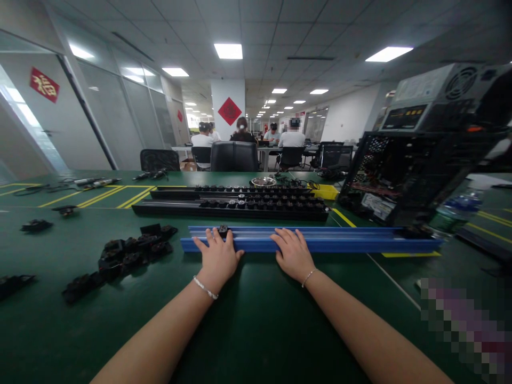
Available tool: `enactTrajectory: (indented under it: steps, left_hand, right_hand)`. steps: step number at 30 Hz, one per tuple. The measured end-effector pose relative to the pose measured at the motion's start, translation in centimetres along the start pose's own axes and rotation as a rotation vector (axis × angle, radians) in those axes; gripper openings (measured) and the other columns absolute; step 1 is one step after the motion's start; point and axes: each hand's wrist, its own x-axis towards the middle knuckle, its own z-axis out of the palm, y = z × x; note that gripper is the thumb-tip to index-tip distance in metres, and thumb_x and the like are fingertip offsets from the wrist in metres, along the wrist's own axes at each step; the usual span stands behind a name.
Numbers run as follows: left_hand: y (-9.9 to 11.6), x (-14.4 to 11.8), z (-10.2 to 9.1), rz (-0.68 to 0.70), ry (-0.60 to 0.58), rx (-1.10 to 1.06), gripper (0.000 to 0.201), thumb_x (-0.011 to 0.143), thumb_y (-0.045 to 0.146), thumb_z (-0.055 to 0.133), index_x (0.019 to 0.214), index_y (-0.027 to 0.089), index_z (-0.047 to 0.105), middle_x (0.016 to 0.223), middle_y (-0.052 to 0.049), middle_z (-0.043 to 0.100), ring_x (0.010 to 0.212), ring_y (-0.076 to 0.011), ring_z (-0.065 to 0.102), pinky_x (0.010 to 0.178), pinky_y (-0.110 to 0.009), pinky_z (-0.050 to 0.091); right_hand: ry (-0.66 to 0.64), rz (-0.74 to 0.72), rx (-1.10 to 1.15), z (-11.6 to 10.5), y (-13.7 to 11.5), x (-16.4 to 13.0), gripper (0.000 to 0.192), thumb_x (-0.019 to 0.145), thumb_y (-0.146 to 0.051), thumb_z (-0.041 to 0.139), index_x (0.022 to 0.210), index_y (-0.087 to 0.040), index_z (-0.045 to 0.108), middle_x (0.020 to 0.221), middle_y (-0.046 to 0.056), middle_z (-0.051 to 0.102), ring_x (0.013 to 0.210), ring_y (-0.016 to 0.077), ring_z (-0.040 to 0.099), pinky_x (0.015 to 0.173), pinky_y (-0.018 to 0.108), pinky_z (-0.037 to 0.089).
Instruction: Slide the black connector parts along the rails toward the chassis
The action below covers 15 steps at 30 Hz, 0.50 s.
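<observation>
Both hands were laid on a long blue rail [320,240] that lay crosswise on the green worktop [256,320]. The left hand [217,256] was spread flat over the rail's near edge, fingers open and wrapped around nothing; a small black socket module [223,230] sat in the rail's channel just beyond its fingertips. The right hand [293,253] was pressed on the rail in the same way, open-palmed, with no grip closed on anything.

A heap of loose black socket modules [128,255] was left on the worktop to the left, near the rail's end but apart from it. Behind the rail two black strips filled with sockets [236,205] were laid parallel, and an opened computer case [404,176] stood at the right, close to the rail's far end, where another dark part [416,231] was seated.

Since the rail was only pressed down and not clasped, it could probably be pushed askew or slid toward the filled strips. The lone module, if not yet seated, could be knocked out of the channel by the left fingertips. The rail's right end could be driven against the computer case.
</observation>
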Motion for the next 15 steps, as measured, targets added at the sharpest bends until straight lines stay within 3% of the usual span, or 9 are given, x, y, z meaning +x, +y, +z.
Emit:
enactTrajectory:
  steps: [15]
  left_hand:
    - [-0.8,0.4,-1.6,-0.004,-0.15,0.003,0.071,0.079,0.059,0.04,0.138,0.02,0.035,0.142,-0.026,0.032,0.134,-0.0425,0.017,0.095,-0.073,0.008]
  right_hand:
    - [-0.005,0.002,0.005,-0.2,-0.1,0.0,0.04,0.078,-0.02,0.046,0.117,-0.025,0.055,0.129,0.004,0.052,0.121,0.0212,0.041,0.108,0.045,0.017]
